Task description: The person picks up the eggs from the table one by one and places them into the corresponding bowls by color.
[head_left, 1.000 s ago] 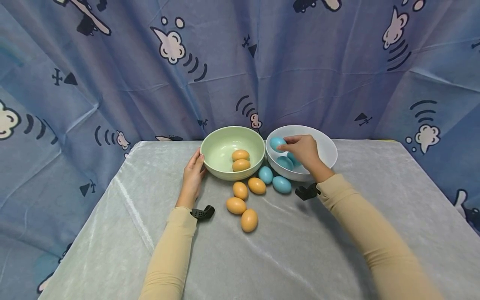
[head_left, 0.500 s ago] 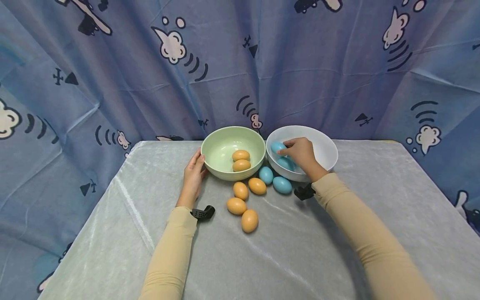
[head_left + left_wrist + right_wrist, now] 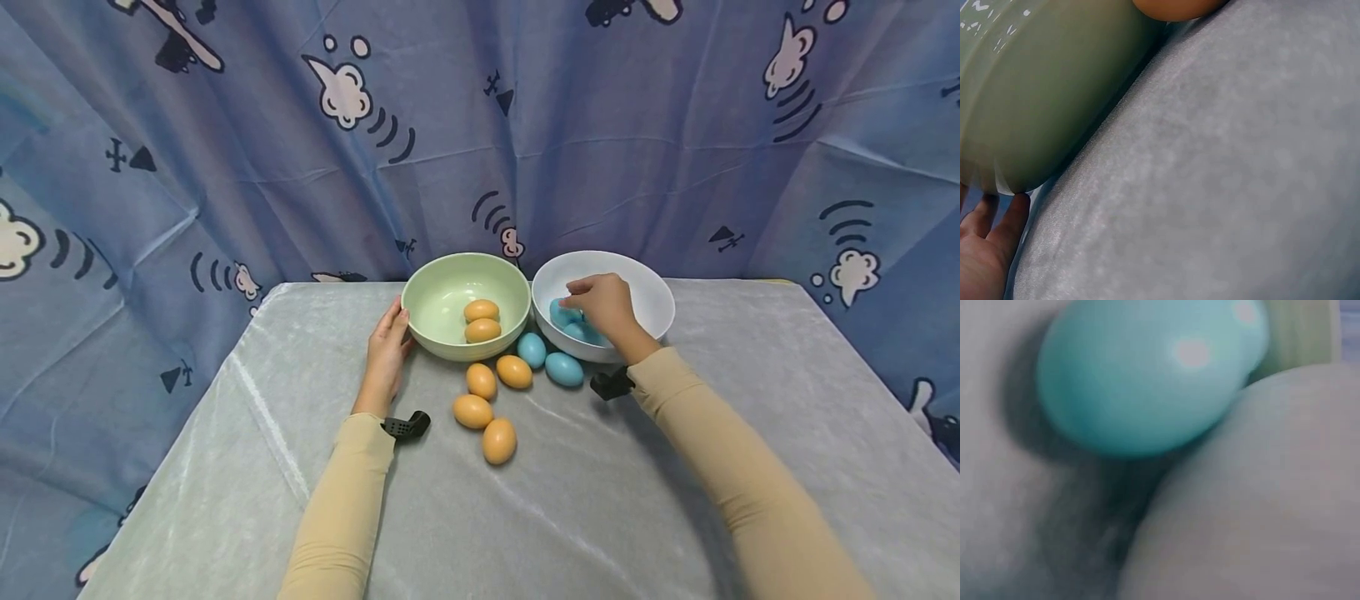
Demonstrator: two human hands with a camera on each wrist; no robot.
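Observation:
My left hand (image 3: 384,354) rests its fingers against the left side of a light green bowl (image 3: 427,287). In the left wrist view, straight fingertips (image 3: 1019,203) touch the bowl's outer wall near its bottom. Two orange eggs (image 3: 482,321) lie in that bowl. My right hand (image 3: 609,307) is over the white bowl (image 3: 656,304), fingertips right at the upper edge of a blue egg (image 3: 562,313) lying inside. Another blue egg (image 3: 583,332) sits in front of it, partly hidden by the hand.
Two blue eggs (image 3: 564,369) lie on the grey cloth (image 3: 600,500) in front of the bowls. Several orange eggs (image 3: 472,412) are nearby, between the forearms. A patterned blue curtain (image 3: 450,125) hangs behind the table.
The right hand lowered the blue egg into the white bowl; the egg has since dropped below the fingers onto the others. The left hand stays at the green bowl.

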